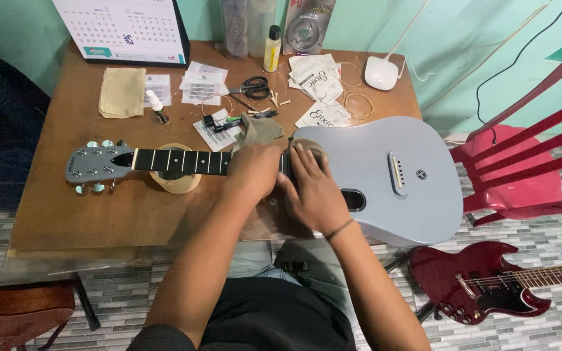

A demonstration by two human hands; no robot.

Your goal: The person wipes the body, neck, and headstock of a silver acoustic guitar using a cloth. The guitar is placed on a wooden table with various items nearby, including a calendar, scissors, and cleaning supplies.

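Both hands, left hand (253, 170) and right hand (311, 190), press on grey guitar (385, 179).

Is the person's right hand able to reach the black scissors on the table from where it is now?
Probably yes. The right hand rests on the grey guitar, and the scissors lie in the open beyond the neck, with only papers around them.

A grey acoustic guitar (385, 175) is lying across the wooden table (66, 214), headstock pointing left. The left hand (253, 170) is pressing an olive cloth (259, 130) on the fretboard, while the right hand (313, 192) is resting beside it, possibly touching the neck.
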